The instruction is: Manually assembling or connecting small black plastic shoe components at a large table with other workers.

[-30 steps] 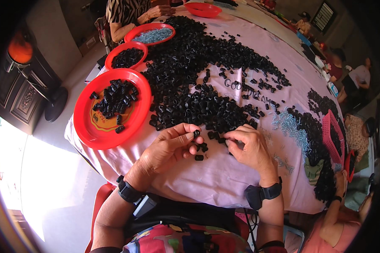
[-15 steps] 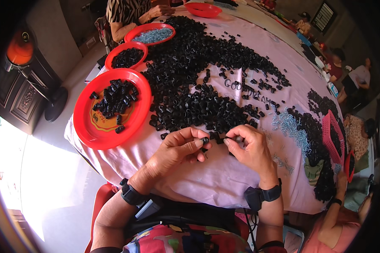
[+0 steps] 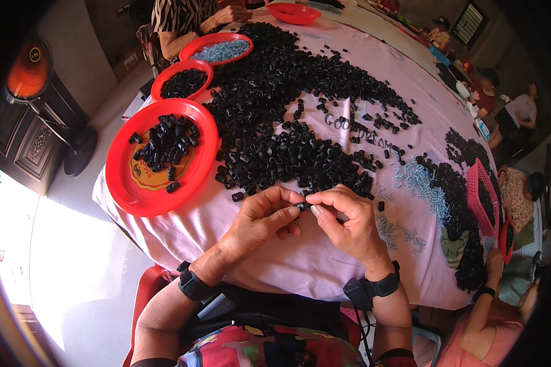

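Note:
Between the thumb and fingers of my left hand (image 3: 260, 217) is a small black plastic cap (image 3: 302, 206), short and tube-like. My right hand (image 3: 344, 214) meets it from the right, thumb and forefinger pinched at the cap's other end; any piece in that pinch is hidden by the fingertips. Both hands are above the pink cloth (image 3: 275, 260), just in front of a big heap of similar black caps (image 3: 294, 156). To the left, a red plate (image 3: 119, 189) carries a small pile of black pieces on its yellow centre.
Beyond the plate are a red dish of black parts (image 3: 183, 84) and another of blue screws (image 3: 223, 51). Loose blue screws (image 3: 425, 186) and a pink basket (image 3: 480, 196) lie at right. Other people sit around the table; one striped sleeve (image 3: 177, 17) shows far left.
My right hand has moved left, closing the gap, so its fingertips now touch the cap in my left hand. The left hand has stayed nearly in place.

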